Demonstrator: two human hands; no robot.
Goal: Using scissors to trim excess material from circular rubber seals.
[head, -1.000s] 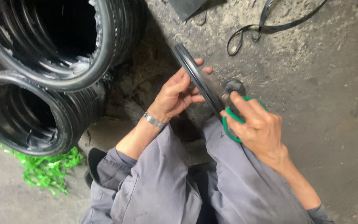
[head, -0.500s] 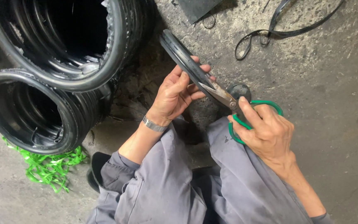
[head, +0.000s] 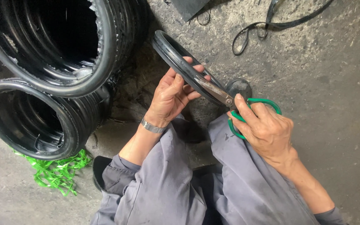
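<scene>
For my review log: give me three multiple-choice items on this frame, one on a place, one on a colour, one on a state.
1. Where does the green strapping lie?
A. below the lower tyre stack
B. on the person's lap
C. by the right hand

2. What colour are the scissors' handles?
A. red
B. green
C. yellow

3. How is the rubber ring held?
A. flat on the floor
B. hung on a hook
C. gripped in the left hand

Answers: A, it lies at the lower tyre stack; B, green loops circle the right hand; C, fingers wrap it.

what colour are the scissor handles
Green, on the scissors in the right hand; the head view shows them.
</scene>
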